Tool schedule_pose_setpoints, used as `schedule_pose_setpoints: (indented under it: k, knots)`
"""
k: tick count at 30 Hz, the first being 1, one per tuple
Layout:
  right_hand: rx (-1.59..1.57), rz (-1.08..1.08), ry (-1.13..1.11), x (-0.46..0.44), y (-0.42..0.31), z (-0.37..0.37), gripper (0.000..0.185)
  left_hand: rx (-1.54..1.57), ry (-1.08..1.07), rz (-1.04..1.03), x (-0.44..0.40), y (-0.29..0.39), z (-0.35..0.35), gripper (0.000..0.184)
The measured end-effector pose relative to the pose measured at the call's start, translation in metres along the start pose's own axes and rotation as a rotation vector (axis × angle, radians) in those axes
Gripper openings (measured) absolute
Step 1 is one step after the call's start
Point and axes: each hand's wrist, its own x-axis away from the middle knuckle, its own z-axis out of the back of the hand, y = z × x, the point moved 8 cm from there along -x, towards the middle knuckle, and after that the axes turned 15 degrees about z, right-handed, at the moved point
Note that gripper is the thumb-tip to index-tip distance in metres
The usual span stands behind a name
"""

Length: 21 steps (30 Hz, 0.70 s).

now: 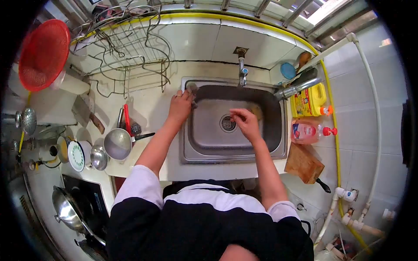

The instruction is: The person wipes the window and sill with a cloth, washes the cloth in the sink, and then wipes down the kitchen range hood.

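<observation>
A steel sink point(209, 158) is set in the pale counter. At its upper left corner my left hand point(180, 105), with a ring on one finger, is closed on a greyish cloth point(192, 88) that lies against the rim. Over the basin, just right of the drain strainer point(227, 123), my right hand point(245, 123) hovers with its fingers curled together; what they hold, if anything, is too small to make out. The faucet point(242, 71) stands at the back edge of the basin.
Left of the sink are a wire rack point(126, 65), a cleaver point(87, 114), a saucepan point(117, 144) and a red basket point(44, 55). To the right stand a yellow bottle point(308, 101), a pink soap bottle point(306, 131) and a wooden board point(303, 164). A wok point(67, 210) sits lower left.
</observation>
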Motion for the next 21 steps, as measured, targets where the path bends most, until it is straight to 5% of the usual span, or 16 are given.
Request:
schedule_pose_setpoints:
  k: [8, 11, 14, 18, 21]
  knots:
    - [-0.036, -0.096, 0.125, 0.004, -0.002, 0.041, 0.022, 0.058, 0.078, -0.040, 0.110, 0.007, 0.008, 0.032]
    - [-0.027, -0.077, 0.168, 0.014, 0.006, 0.054, 0.022, 0.112, -0.010, -0.056, 0.158, 0.007, 0.015, 0.046]
    - [-0.040, -0.077, 0.183, 0.016, 0.014, 0.059, 0.022, 0.300, -0.189, -0.183, 0.185, 0.017, 0.025, 0.048]
    - [-0.065, -0.102, 0.211, 0.013, 0.027, 0.055, 0.024, 0.551, -0.523, -0.621, 0.211, 0.089, 0.014, 0.051]
    - [-0.030, 0.006, 0.286, -0.011, 0.012, 0.058, 0.029, 0.429, -0.483, -0.764, 0.203, 0.145, -0.003, 0.053]
